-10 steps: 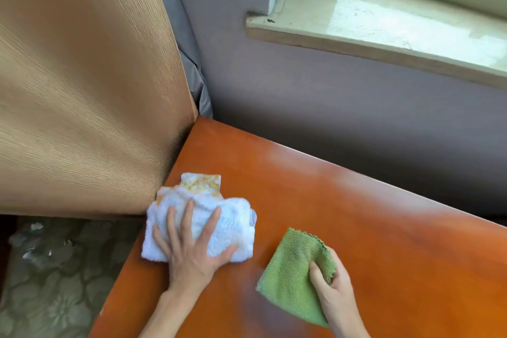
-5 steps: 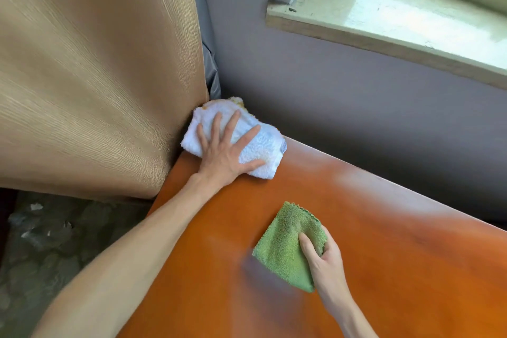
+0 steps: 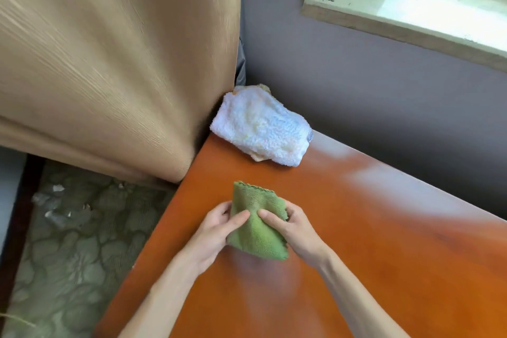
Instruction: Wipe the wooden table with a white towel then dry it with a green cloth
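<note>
The white towel (image 3: 260, 127) lies bunched at the far left corner of the orange-brown wooden table (image 3: 370, 241), against the curtain, with no hand on it. A folded green cloth (image 3: 256, 230) is held just above the table's near left part. My left hand (image 3: 216, 233) grips its left side with the thumb on top. My right hand (image 3: 295, 230) grips its right side the same way.
A tan curtain (image 3: 109, 63) hangs at the table's left corner. A grey wall (image 3: 370, 96) runs behind the table, with a stone window sill (image 3: 411, 8) above it. Patterned floor (image 3: 68, 255) lies to the left, below the table's edge.
My left hand pushed the white towel to the far corner, let go of it and came back to take hold of the green cloth together with my right hand.
</note>
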The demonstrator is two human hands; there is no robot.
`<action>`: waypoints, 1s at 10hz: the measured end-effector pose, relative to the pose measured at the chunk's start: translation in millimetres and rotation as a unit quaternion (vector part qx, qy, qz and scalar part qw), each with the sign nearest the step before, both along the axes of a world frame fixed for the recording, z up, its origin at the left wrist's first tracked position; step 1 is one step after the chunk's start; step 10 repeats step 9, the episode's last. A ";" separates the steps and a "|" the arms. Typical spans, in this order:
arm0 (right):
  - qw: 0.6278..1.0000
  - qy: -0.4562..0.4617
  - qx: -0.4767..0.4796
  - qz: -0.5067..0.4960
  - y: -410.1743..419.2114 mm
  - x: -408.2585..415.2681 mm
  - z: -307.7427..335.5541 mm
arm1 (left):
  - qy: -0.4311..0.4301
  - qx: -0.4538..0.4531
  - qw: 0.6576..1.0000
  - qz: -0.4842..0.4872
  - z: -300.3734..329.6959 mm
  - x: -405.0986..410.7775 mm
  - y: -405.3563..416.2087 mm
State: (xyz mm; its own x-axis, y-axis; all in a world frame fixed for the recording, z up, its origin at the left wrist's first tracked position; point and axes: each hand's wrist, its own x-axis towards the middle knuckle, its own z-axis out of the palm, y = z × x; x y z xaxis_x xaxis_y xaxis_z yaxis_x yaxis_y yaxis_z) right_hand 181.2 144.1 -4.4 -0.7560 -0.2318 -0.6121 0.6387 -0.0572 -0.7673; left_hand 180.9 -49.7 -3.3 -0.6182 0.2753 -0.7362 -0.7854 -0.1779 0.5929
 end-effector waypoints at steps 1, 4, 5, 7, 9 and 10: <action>0.996 0.023 0.080 -0.016 -19.5 -9.1 -13.0 | 0.068 -0.123 0.989 0.038 -8.6 -14.4 -16.0; 0.946 0.083 0.312 -0.020 -51.5 -40.8 -31.6 | 0.265 -0.468 0.842 -0.025 -44.5 -81.1 -34.8; 0.935 0.100 0.340 -0.013 -56.2 -48.6 -33.4 | 0.319 -0.498 0.805 -0.032 -53.8 -75.3 -39.8; 0.906 0.153 0.394 -0.004 -56.9 -37.6 -36.2 | 0.463 -0.628 0.623 -0.063 -64.7 -54.5 -36.7; 0.769 0.390 0.497 0.094 -54.1 9.7 -57.8 | 0.503 -0.603 0.597 -0.163 -85.3 -17.0 -41.5; 0.769 0.390 0.497 0.094 -54.1 9.7 -57.8 | 0.503 -0.603 0.597 -0.163 -85.3 -17.0 -41.5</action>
